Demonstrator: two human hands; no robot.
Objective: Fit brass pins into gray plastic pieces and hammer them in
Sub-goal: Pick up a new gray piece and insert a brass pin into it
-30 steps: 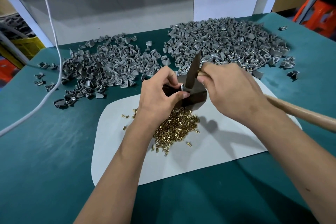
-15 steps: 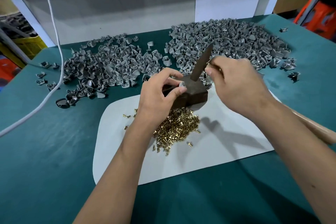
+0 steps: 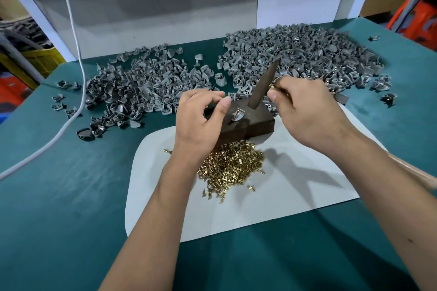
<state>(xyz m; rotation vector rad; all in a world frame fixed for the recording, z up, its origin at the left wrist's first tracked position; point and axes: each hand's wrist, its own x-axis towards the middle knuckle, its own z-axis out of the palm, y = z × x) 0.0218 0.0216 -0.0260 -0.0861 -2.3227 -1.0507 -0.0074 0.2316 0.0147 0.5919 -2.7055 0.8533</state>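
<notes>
While our right hand (image 3: pixel 305 111) clenches the hammer (image 3: pixel 262 85) near its head, the wooden handle running back under the wrist, the dark head tilts above the dark block (image 3: pixel 248 123). A gray plastic piece (image 3: pixel 237 114) sits on the block, just beyond our left thumb tip. Our left hand (image 3: pixel 201 120) has fingers curled over the block's near edge; whether they hold anything we cannot tell. Brass pins (image 3: pixel 231 165) lie heaped beneath our left wrist.
</notes>
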